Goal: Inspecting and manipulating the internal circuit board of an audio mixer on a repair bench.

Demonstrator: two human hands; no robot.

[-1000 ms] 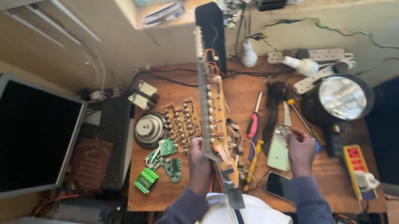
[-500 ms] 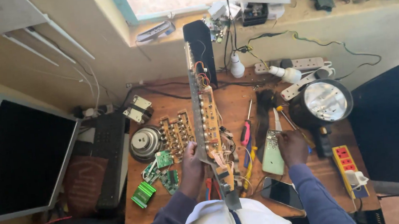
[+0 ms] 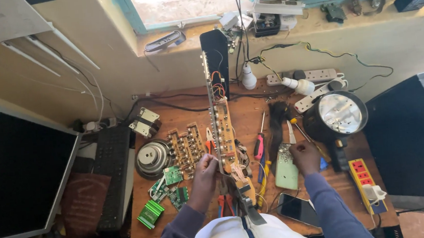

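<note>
Your left hand (image 3: 205,171) grips with closed fingers the edge of the long circuit board assembly (image 3: 224,133), which stands on its edge over the middle of the wooden table (image 3: 171,114), while your right hand (image 3: 303,156) rests closed on a small tool I cannot identify, above the pale green board (image 3: 286,171). I judge the assembly light but fragile, stiff along its length with loose wires, so you should hold it by the bare edges and not by the components. Compared with the earlier frame, both hands keep the same places and only the view has shifted a little.
</note>
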